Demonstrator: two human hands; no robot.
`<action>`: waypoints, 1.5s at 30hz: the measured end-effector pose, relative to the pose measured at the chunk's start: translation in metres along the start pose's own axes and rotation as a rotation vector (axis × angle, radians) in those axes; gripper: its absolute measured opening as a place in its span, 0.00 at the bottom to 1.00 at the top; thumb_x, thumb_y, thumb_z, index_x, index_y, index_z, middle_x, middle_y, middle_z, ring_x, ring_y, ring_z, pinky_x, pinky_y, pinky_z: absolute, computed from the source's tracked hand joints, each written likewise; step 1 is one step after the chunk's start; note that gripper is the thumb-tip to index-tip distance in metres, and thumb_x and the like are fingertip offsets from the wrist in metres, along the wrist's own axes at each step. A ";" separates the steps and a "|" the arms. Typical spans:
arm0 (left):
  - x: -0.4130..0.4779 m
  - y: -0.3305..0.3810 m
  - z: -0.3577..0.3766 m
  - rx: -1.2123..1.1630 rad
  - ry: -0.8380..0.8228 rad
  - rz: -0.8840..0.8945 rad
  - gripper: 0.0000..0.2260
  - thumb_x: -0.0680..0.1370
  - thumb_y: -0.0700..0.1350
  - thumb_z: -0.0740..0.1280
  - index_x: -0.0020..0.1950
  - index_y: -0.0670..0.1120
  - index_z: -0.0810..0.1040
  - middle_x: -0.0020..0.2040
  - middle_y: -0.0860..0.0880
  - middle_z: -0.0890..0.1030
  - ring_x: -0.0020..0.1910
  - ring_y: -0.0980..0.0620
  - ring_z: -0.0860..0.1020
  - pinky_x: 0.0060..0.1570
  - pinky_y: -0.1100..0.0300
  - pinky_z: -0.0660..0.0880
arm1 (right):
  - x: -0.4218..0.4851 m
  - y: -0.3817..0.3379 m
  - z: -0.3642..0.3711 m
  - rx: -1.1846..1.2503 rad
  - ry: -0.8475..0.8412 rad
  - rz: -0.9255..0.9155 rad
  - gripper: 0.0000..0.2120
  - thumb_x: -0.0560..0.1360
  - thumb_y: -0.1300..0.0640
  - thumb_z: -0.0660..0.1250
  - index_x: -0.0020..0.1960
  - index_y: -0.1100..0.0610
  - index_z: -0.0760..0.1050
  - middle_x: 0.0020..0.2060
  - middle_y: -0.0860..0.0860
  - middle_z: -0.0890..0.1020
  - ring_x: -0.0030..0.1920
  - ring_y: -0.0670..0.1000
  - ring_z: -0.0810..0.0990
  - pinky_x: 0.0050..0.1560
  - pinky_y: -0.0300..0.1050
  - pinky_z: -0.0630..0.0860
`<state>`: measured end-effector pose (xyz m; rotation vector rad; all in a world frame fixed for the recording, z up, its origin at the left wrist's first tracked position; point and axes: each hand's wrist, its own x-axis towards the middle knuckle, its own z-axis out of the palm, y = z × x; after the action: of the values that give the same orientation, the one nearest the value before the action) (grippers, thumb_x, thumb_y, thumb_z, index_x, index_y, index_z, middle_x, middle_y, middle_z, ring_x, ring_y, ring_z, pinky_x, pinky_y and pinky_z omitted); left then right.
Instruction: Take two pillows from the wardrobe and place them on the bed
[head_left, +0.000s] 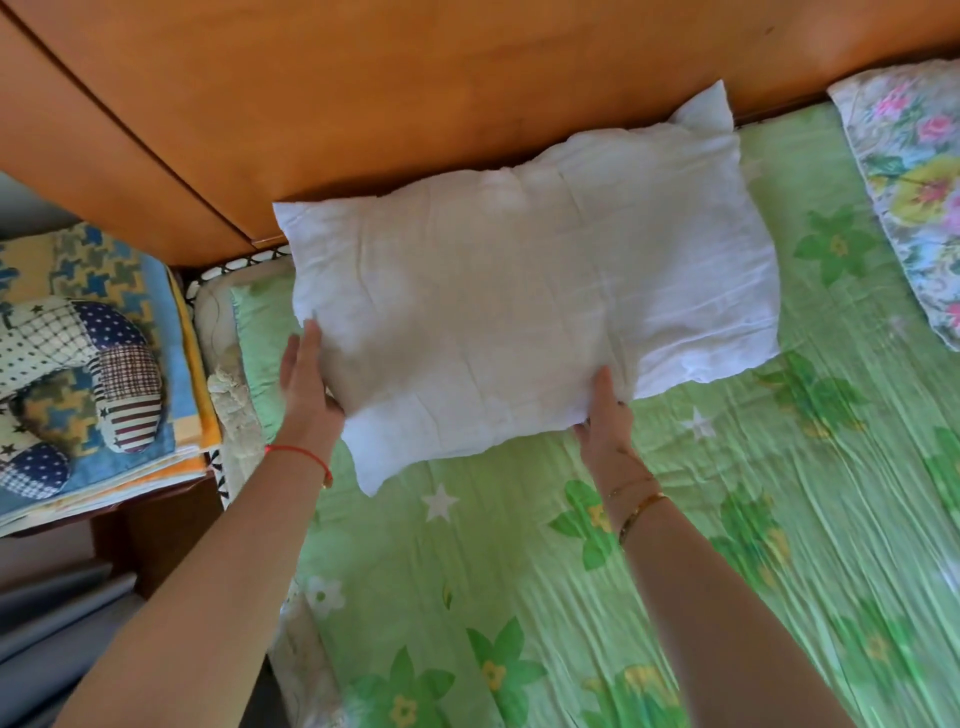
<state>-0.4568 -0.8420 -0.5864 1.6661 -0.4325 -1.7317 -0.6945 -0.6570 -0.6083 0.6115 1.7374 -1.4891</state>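
A plain white pillow (519, 280) lies at the head of the bed (519, 571), against the wooden headboard. My left hand (306, 384) presses flat against its near left edge with straight fingers. My right hand (605, 410) grips its near edge, fingers tucked under the fabric. A second pillow with a flower pattern (914, 197) lies at the right of the bed, also by the headboard, and is cut off by the frame's edge. The bed has a green sheet with flowers and stars.
The orange wooden headboard (415, 93) runs along the far side. Left of the bed stands a small table with a stack of folded blankets (130, 364) and a patchwork neck cushion (93, 364) on top. Grey floor shows at the lower left.
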 end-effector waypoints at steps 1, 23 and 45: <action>-0.008 -0.010 -0.003 0.024 0.044 -0.016 0.33 0.73 0.61 0.73 0.75 0.54 0.71 0.69 0.49 0.78 0.64 0.47 0.79 0.59 0.45 0.80 | 0.005 -0.006 -0.004 0.020 0.034 -0.014 0.26 0.78 0.48 0.68 0.69 0.62 0.70 0.61 0.56 0.79 0.55 0.55 0.80 0.61 0.54 0.79; -0.104 -0.146 0.054 -0.565 -0.073 -0.369 0.25 0.72 0.48 0.75 0.69 0.45 0.76 0.62 0.45 0.83 0.65 0.45 0.78 0.67 0.45 0.73 | 0.089 -0.119 -0.084 0.205 0.062 -0.342 0.30 0.78 0.64 0.65 0.76 0.55 0.57 0.63 0.52 0.75 0.58 0.51 0.77 0.60 0.49 0.77; -0.100 -0.140 0.014 -0.382 0.065 -0.302 0.12 0.77 0.47 0.74 0.57 0.46 0.77 0.58 0.47 0.81 0.57 0.49 0.79 0.69 0.51 0.73 | 0.049 -0.040 -0.082 0.006 0.168 -0.081 0.08 0.78 0.60 0.68 0.53 0.63 0.73 0.36 0.54 0.75 0.35 0.49 0.75 0.37 0.41 0.77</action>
<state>-0.5098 -0.6789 -0.6036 1.5550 0.1838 -1.8266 -0.7734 -0.5914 -0.6194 0.6938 1.9067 -1.5357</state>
